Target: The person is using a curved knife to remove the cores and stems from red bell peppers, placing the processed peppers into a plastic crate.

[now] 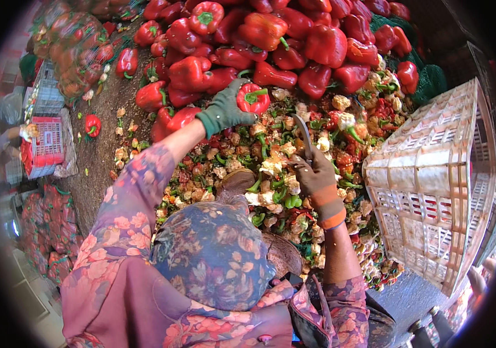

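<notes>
My left hand [227, 110], in a green glove, is closed round a red bell pepper [253, 98] with its green stem facing me. In my right hand [316, 180], which wears a brown glove with an orange cuff, is a knife [302, 133]; its narrow, curved blade points up and to the left. The blade is a short way right of the pepper and apart from it. Beyond both hands rises a heap of whole red bell peppers [259, 35]. Under them lies a thick layer of cut-out pepper cores [225, 168] with pale seeds and green stems.
A tilted white plastic crate [416, 174] stands on the right, by dark green netting [431, 84]. At the far left are a red crate [48, 142] and filled net sacks [51, 226]. A lone pepper [93, 125] lies on the brown ground. Flowered cloth [213, 255] bulges up below my hands.
</notes>
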{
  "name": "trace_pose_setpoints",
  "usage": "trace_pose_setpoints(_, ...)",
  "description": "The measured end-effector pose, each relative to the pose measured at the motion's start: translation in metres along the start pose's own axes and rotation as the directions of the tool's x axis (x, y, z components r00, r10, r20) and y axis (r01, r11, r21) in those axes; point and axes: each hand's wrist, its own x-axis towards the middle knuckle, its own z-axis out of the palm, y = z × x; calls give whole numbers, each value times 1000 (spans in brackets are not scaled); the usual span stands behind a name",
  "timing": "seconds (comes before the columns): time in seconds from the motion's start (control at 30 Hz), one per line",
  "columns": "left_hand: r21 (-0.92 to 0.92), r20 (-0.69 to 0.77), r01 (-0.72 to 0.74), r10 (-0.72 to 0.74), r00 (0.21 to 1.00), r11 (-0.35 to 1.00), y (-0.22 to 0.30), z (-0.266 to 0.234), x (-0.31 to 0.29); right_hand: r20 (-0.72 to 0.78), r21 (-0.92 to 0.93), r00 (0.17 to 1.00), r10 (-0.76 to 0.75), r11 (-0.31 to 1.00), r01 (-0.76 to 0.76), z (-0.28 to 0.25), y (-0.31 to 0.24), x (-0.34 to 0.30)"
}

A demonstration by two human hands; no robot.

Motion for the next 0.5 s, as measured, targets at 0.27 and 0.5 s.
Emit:
trace_pose_setpoints(0.27,-743,114,-20,155,981,670,60,25,-13,9,-268,998,-65,961,65,-2,-20,13)
trace_pose_setpoints(0.5,-645,-170,-156,59,984,748,72,74,-22,-34,-383,996,82,920,-89,-10,-24,26)
